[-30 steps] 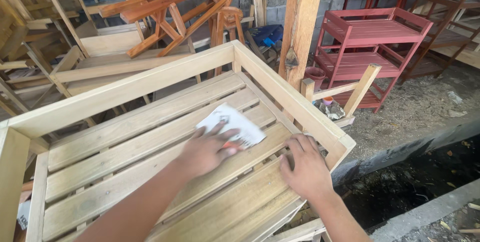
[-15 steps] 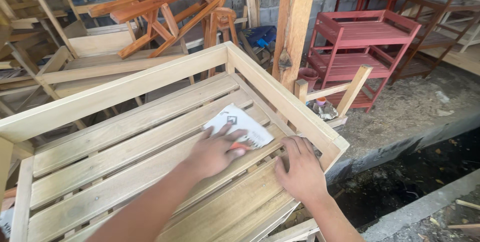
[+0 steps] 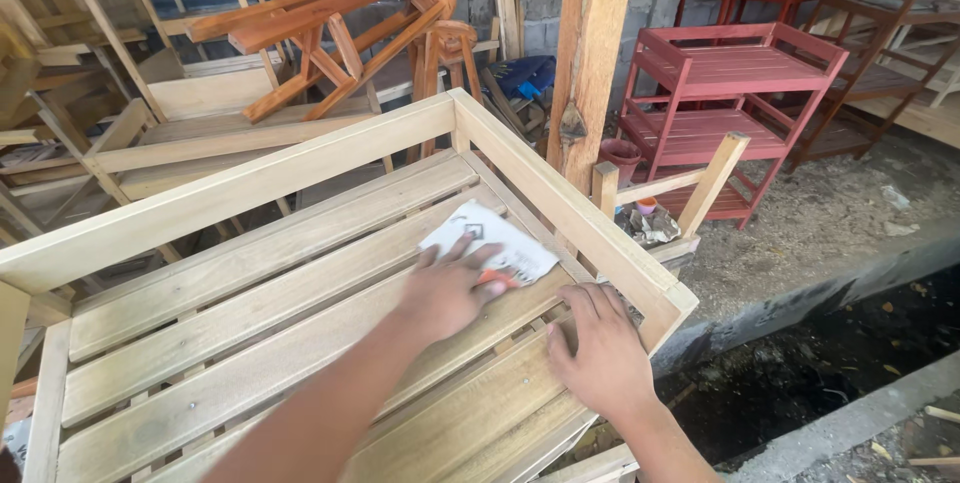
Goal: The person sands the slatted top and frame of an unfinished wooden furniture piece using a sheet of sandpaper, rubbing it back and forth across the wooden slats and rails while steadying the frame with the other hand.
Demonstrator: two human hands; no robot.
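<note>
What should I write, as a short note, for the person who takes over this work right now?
Left hand: flat on a white sheet of sandpaper, pressing it onto a slat of the unpainted wooden slatted frame.
Right hand: open, palm down on the slats by the frame's near right corner, bracing.
Done: cannot tell which slats are already sanded.
Left: cannot tell; all the wood is bare.

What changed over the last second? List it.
The left hand slid the white sheet a little along the slats, toward the side rail. It kept pressing the sheet throughout. The right hand stayed flat on the slats nearer the person.
</note>
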